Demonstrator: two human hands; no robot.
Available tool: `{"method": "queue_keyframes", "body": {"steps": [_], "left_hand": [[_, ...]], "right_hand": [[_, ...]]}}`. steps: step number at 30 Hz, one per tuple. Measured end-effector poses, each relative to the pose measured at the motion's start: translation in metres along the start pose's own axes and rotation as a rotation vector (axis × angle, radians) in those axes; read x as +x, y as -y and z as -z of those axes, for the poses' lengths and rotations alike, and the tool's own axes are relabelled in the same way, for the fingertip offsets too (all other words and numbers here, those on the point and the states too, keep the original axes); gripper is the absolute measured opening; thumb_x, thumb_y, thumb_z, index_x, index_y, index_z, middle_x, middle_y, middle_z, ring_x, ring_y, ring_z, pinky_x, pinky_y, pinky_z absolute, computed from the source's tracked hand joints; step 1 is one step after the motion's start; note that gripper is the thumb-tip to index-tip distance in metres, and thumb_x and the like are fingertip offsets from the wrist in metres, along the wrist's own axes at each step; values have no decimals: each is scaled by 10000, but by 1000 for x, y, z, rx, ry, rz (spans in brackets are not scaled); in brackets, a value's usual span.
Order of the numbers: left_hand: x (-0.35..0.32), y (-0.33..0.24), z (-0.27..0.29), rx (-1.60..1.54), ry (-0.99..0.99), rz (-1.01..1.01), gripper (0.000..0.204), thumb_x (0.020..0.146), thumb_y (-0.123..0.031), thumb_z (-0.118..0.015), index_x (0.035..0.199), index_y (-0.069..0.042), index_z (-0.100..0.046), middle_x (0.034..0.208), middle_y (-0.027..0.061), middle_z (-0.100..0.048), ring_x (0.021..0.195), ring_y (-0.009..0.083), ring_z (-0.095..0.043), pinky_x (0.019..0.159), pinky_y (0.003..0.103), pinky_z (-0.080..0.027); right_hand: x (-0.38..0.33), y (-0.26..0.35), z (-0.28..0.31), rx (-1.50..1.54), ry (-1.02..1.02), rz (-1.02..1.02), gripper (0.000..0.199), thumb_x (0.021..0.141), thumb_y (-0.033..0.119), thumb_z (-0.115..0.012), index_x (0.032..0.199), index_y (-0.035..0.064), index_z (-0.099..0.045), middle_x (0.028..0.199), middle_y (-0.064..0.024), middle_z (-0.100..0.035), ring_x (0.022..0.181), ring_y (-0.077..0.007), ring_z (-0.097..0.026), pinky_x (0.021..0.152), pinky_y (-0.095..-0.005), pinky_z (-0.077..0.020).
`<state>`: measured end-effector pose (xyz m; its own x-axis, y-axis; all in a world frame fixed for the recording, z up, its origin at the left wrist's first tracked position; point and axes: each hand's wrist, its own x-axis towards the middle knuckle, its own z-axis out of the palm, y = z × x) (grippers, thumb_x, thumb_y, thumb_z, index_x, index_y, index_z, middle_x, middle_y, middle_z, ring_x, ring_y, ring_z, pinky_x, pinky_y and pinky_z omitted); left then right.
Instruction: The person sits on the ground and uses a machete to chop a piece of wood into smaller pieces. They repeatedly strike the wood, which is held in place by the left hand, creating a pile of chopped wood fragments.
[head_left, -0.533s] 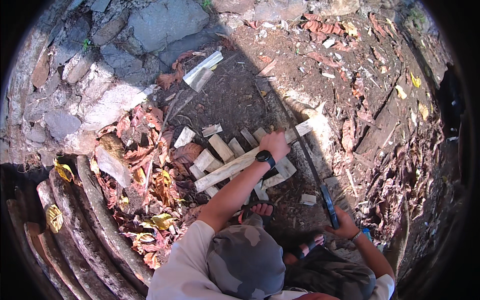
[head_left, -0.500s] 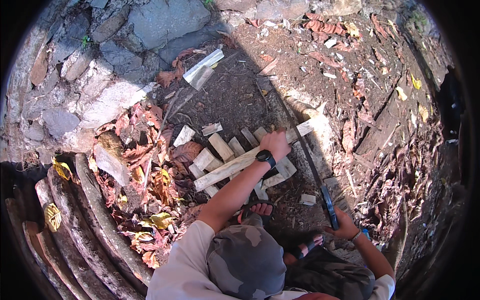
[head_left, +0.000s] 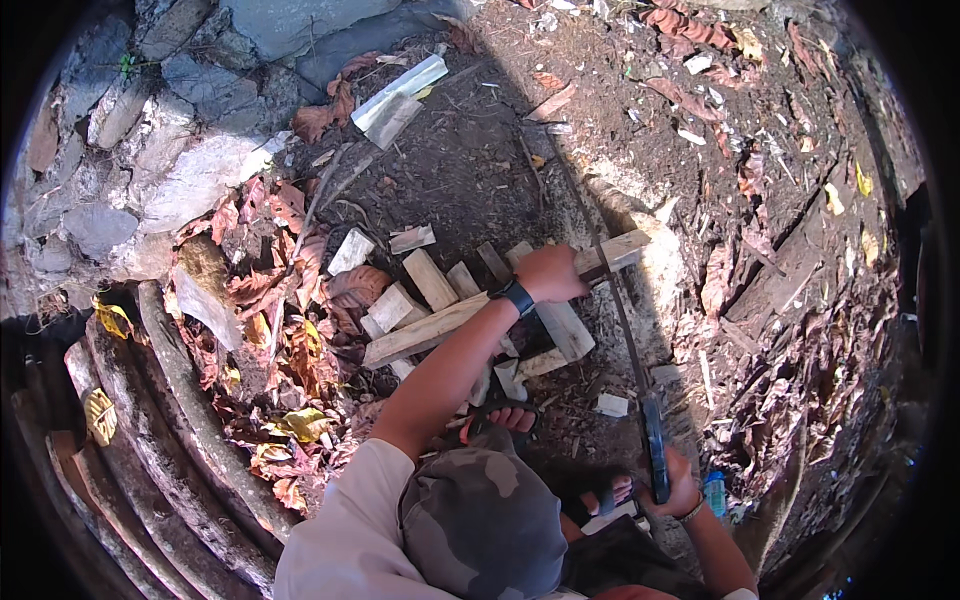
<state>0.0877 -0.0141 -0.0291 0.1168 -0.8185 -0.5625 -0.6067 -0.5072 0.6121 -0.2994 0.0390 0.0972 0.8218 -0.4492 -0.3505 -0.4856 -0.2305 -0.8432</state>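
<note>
My left hand (head_left: 552, 273) is closed over a long pale wooden strip (head_left: 425, 335), pressing it down near its right end. The strip lies slantwise over several short cut wood pieces (head_left: 432, 280). My right hand (head_left: 674, 482) grips the blue-black handle of a long, thin saw (head_left: 622, 320). Its dark blade runs up and away, crossing the strip just right of my left hand. Whether the teeth sit in a cut is too small to tell. Beneath the strip's right end a log or root (head_left: 610, 200) shows partly.
Sandalled feet (head_left: 512, 418) stand close below the wood. A camouflage cap (head_left: 480, 520) covers the lower middle. Dry leaves (head_left: 300, 370) and stones (head_left: 95, 230) lie left, with curved logs (head_left: 190, 420) at lower left. A split wood piece (head_left: 400, 100) lies farther off. A bluish bottle (head_left: 714, 492) is beside my right hand.
My right hand and the saw have come back toward me, the blade sliding across the strip. My left hand stays on the strip. The whole view has shifted slightly.
</note>
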Motion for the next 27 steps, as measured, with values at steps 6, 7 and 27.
{"method": "queue_keyframes", "body": {"steps": [6,7,27], "left_hand": [[20,19,-2,-135,140,-30,435,729,-293,-779,953,67,-682,789,208,-679,725,285,-674,652,409,-499],[21,22,-4,-137,144,-35,419,737,-282,-776,940,71,-680,762,192,-673,688,265,-664,630,401,-490],[-24,-22,-41,215,-527,-55,393,765,-285,-750,981,15,-615,911,239,-702,856,396,-701,756,486,-569]], "right_hand": [[19,-18,2,82,-136,238,249,660,147,-765,815,60,-591,642,-70,-556,529,-273,-594,510,-356,-471],[19,-20,2,102,-127,239,241,663,151,-761,806,60,-590,627,-64,-549,514,-268,-588,500,-351,-467],[-1,26,-7,192,-324,76,212,714,115,-702,835,3,-569,591,-43,-535,515,-158,-543,512,-297,-417]]}}
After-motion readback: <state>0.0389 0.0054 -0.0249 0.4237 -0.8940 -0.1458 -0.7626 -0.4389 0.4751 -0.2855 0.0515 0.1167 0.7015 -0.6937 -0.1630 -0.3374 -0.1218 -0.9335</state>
